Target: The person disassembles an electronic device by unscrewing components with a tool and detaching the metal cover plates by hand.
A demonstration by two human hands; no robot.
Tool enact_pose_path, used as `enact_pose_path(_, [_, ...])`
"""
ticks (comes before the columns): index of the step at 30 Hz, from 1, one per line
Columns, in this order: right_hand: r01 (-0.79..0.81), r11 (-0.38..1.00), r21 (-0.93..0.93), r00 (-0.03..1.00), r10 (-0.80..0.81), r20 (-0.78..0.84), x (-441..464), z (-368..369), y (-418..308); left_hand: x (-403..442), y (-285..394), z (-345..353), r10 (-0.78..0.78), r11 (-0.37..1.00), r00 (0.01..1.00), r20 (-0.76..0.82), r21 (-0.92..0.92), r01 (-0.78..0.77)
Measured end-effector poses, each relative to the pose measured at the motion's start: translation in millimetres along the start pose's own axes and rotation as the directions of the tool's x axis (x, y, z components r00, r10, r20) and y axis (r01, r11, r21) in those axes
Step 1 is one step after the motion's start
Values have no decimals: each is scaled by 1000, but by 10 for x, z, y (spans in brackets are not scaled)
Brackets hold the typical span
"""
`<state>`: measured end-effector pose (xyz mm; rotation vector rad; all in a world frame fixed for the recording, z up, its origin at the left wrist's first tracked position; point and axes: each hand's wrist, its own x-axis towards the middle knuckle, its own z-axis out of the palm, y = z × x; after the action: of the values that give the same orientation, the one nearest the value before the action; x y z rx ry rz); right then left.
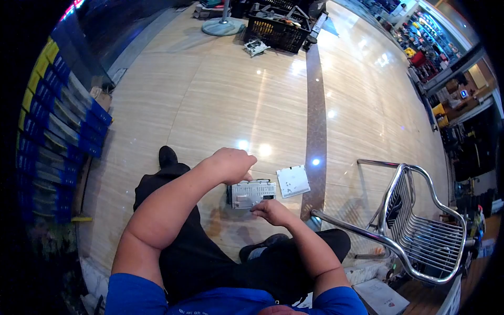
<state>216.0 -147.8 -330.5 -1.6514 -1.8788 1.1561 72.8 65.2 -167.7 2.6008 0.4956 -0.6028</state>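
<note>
A silver metal-cased unit [247, 195], shaped like a car stereo, lies on the floor between my feet. It has slots in its top and a dark opening at its right end. My left hand [231, 164] is over its far edge, fingers curled down; whatever they hold, if anything, is hidden. At the near edge, my right hand [272, 212] has its thumb and fingers pinched together by the casing; I cannot make out what is between them. Just right of the unit, a flat white metal plate [293, 181] with several dark marks lies on the floor.
A chrome chair [420, 231] stands at the right. Stacked blue and yellow boxes [58, 121] line the left. Farther off are a black crate [275, 31] full of parts, a round stand base [223, 26] and a small plastic bag [256, 48]. A dark strip [316, 105] crosses the tiled floor.
</note>
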Motion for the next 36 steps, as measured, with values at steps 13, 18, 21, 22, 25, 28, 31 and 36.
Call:
enact_pose_path(13, [-83,996,11,991,81,107,-22,27,-70,2,-2,-2,-11,1000,1000,6,-3,11])
enact_pose_path(18, [-132,991,12,987,130,89,-2,14,-115,-19,-1,-22,-13,1000,1000,-3,-8,13])
enact_pose_path(21, [-203,979,-35,974,205,91,-5,-29,-167,-31,-25,8,-14,1000,1000,-27,-18,13])
enact_pose_path(22, [-203,979,-34,974,206,94,-9,-30,-155,-35,-28,12,-15,1000,1000,-25,-20,14])
enact_pose_path(25, [-151,988,-11,984,151,99,-13,-27,-65,-49,-31,-2,-27,999,999,-17,-20,27])
enact_pose_path(28, [-98,995,-26,992,100,82,-15,-8,3,-59,-47,3,-32,999,999,-19,-21,32])
enact_pose_path(31, [-29,1000,10,999,29,43,2,-18,7,-65,-73,33,-27,999,999,-31,-19,26])
enact_pose_path(36, [20,1000,8,1000,-20,10,2,-22,-5,-81,-84,33,-22,999,999,-42,-31,21])
